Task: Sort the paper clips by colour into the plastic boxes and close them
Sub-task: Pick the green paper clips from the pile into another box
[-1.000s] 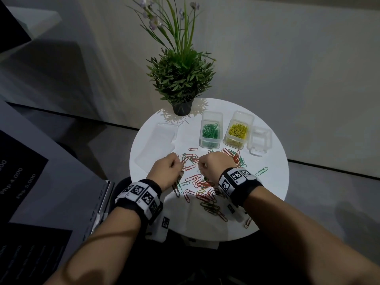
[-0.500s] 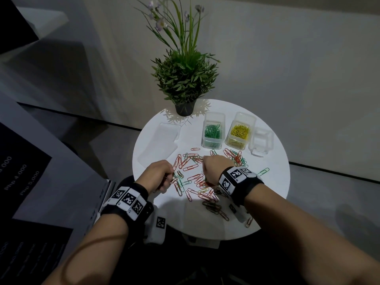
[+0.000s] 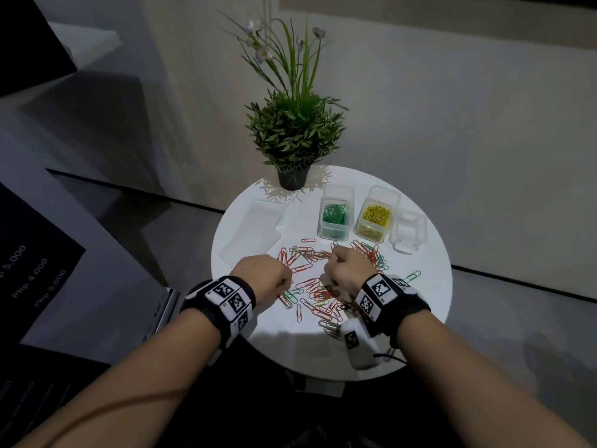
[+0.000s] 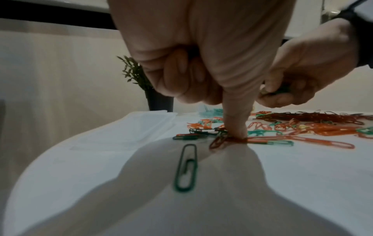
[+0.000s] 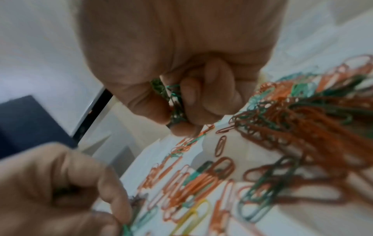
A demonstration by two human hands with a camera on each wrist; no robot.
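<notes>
Right wrist view shows the right hand (image 5: 181,71) fisted round green clips (image 5: 173,102) — light, slippery wire, pinch flat — left hand (image 4: 201,63) pressing a fingertip (image 4: 238,132) down.

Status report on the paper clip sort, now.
Right hand grips green paper clips. Left hand presses one fingertip on the red-and-green clip pile. Third clear plastic box empty, all boxes open. Nothing in the way.

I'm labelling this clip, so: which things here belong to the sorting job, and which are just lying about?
Job:
loose clips
green-clip box
yellow-clip box
empty box
flat clear lids
left hand, one finger pressing on clips
right hand, gripping green clips

Lying about:
potted plant
dark price sign
</notes>
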